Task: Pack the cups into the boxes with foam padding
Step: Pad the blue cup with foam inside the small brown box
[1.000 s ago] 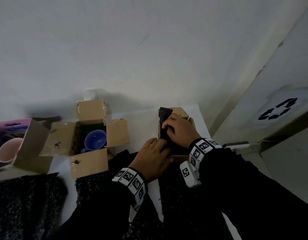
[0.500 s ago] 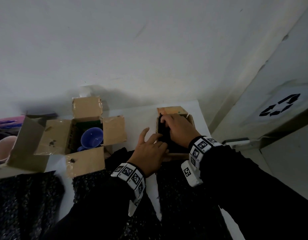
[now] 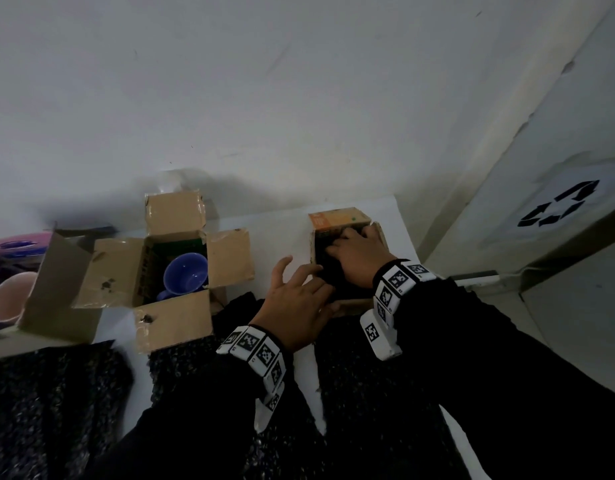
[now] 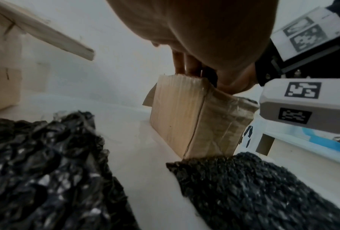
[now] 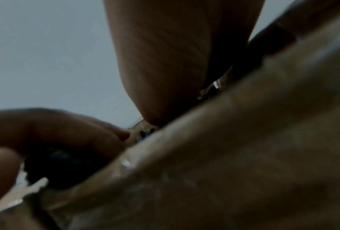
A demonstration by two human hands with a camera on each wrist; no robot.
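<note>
Right hand inside small box, pressing black foam down, apparently flat-fingered. Left hand steadies the rim, fingers relaxed. Blue cup sits in neighbouring box. Next: seat padding, fetch a cup.

Recycling sign on right wall.

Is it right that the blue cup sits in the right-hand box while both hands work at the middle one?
No, the boxes are swapped. The head view shows the blue cup in the middle box, and both the left hand and right hand work at the right-hand box.
</note>
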